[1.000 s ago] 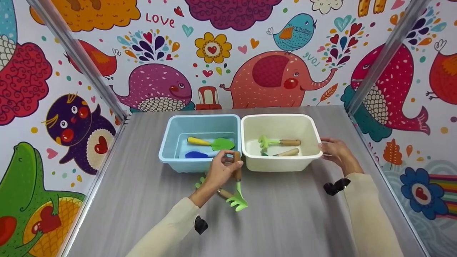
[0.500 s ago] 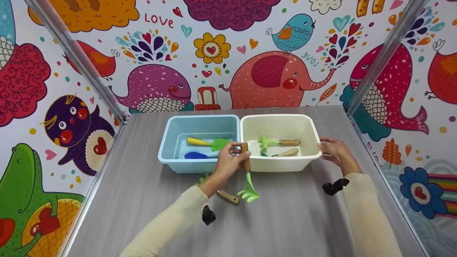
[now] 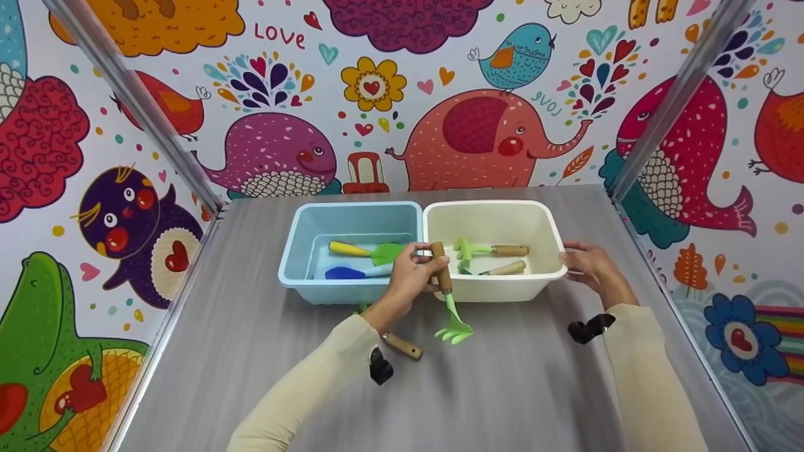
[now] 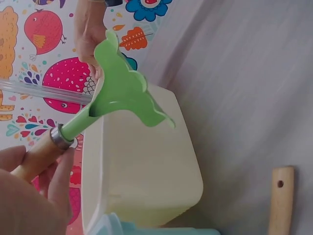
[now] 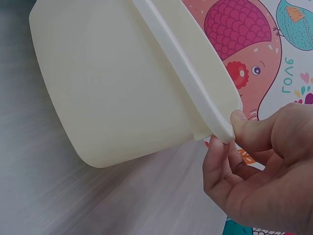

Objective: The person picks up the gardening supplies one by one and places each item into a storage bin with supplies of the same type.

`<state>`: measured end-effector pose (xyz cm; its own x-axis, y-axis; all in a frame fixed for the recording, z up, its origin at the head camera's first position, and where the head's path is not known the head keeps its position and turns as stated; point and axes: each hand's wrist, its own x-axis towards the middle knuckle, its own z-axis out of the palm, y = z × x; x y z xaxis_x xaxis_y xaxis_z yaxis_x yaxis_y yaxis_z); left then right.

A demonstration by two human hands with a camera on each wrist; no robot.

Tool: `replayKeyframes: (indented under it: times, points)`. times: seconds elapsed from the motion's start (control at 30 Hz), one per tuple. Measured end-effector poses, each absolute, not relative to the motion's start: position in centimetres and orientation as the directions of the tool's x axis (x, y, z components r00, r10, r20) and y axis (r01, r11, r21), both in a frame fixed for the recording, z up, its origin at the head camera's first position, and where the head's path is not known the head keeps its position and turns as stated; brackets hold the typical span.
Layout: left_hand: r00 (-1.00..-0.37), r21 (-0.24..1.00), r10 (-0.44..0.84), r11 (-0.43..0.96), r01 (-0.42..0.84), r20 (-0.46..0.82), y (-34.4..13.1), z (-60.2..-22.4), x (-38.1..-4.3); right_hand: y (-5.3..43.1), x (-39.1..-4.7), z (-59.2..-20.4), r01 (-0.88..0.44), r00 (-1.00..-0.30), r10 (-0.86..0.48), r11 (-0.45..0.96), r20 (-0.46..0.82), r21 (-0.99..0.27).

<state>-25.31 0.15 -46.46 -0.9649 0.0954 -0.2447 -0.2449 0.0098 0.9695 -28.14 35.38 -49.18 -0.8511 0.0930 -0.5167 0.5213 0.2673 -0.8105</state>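
Observation:
My left hand [image 3: 411, 276] grips the wooden handle of a green hand rake [image 3: 453, 326], its tines hanging downward in front of the cream bin [image 3: 493, 290]. In the left wrist view the rake's green head [image 4: 122, 90] appears large before the bin's side. My right hand [image 3: 589, 263] pinches the bin's right rim between thumb and fingers, as the right wrist view shows at the rim [image 5: 186, 68]. Inside the cream bin lie another green rake [image 3: 465, 250] with a wooden handle and a second wooden-handled tool [image 3: 505, 269], whose head is partly hidden.
A light blue bin [image 3: 326, 294] stands against the cream one, holding a green trowel [image 3: 383, 252] with a yellow handle and a blue tool [image 3: 345, 273]. On the grey table [image 3: 515, 376], a wooden-handled tool [image 3: 403, 346] lies partly under my left forearm. Patterned walls enclose the table.
My left hand has carried the rake right and slightly up, from in front of the blue bin to the cream bin's front left corner. The right hand stays on the rim.

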Motion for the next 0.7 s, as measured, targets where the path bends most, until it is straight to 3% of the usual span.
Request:
replayKeyframes:
  times: [0.7]
  points:
    - [-0.946, 0.932, -0.05, -0.198, -0.304, -0.319, 1.8, -47.5, -28.1, 35.4, -28.1, -49.1, 0.514, -0.854, 0.072, 0.261, -0.515, -0.817]
